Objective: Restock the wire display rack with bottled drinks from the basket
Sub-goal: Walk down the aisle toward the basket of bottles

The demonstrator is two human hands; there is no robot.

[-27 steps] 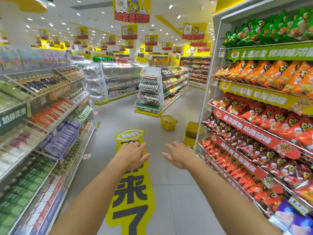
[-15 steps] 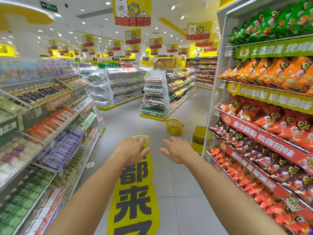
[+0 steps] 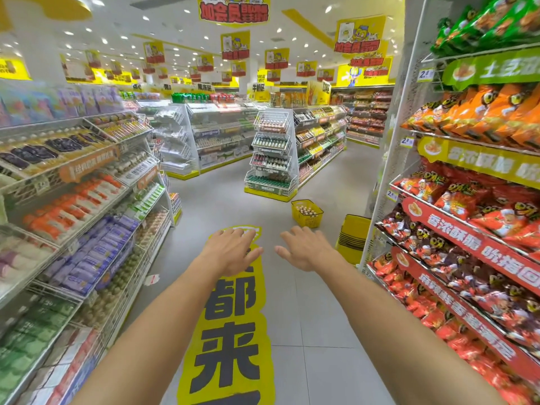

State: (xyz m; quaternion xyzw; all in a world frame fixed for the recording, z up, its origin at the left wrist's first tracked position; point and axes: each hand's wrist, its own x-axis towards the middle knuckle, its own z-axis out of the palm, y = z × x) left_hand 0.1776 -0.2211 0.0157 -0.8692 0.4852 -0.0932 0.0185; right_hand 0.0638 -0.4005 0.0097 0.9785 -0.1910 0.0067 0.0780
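A yellow basket (image 3: pixel 317 220) holding several bottled drinks (image 3: pixel 305 211) stands on the grey floor well ahead of me. Behind it, at the end of a shelf row, rises the white wire display rack (image 3: pixel 272 154) with tilted tiers of small bottles. My left hand (image 3: pixel 230 251) and my right hand (image 3: pixel 306 248) are stretched out in front of me, palms down, fingers spread, holding nothing. Both hands are far short of the basket and the rack.
Snack shelves (image 3: pixel 479 229) line the aisle on my right and packaged goods shelves (image 3: pixel 81 206) on my left. A stack of yellow baskets (image 3: pixel 352 238) sits at the right shelf's end. A yellow floor sticker (image 3: pixel 230 331) runs down the aisle.
The view has advanced down the aisle, so the basket and the rack look larger and closer. Both hands stay outstretched and empty.
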